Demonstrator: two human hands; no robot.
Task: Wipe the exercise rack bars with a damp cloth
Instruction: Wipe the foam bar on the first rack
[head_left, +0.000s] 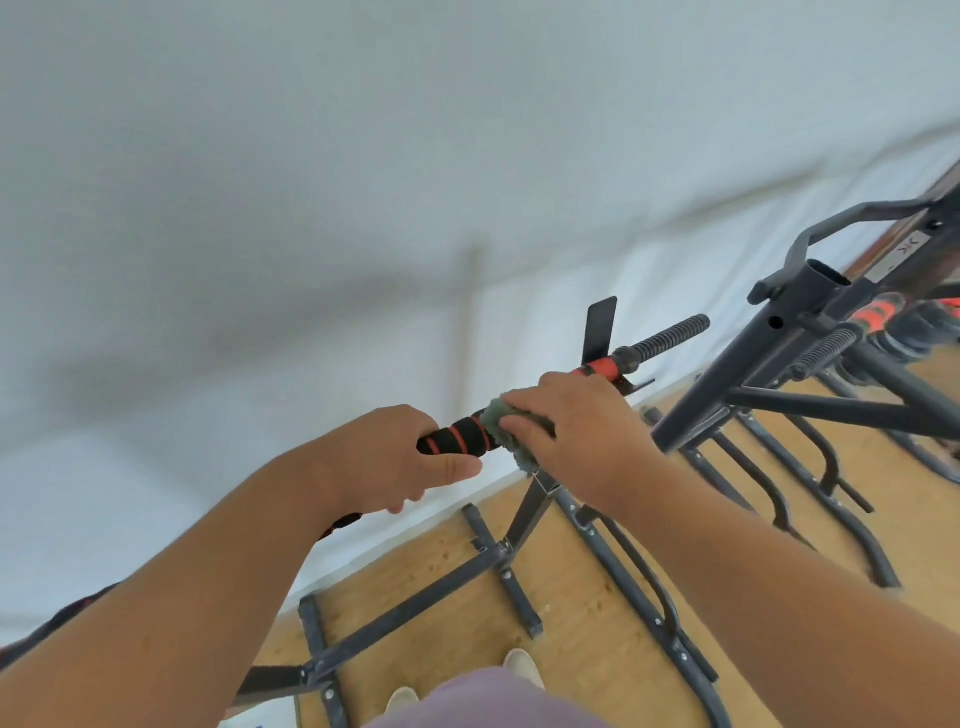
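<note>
Nearest the camera, the person's left hand (395, 457) curls its grip around the black-and-orange foam-padded bar (460, 435), seemingly steadying it, while just right the right hand (576, 431) wraps the grey-green damp cloth (501, 415) around that bar for wiping.

Grey-green cloth (511, 426) wraps the seemingly foam-padded black-and-red bar (457, 435).

Between the hands the bar grip (460, 435) is black with orange-red rings; under the right hand (576, 436) the cloth (506, 423) is grey-green; below them the rack frame (415, 610) is dark grey over a tan floor (566, 582).
</note>
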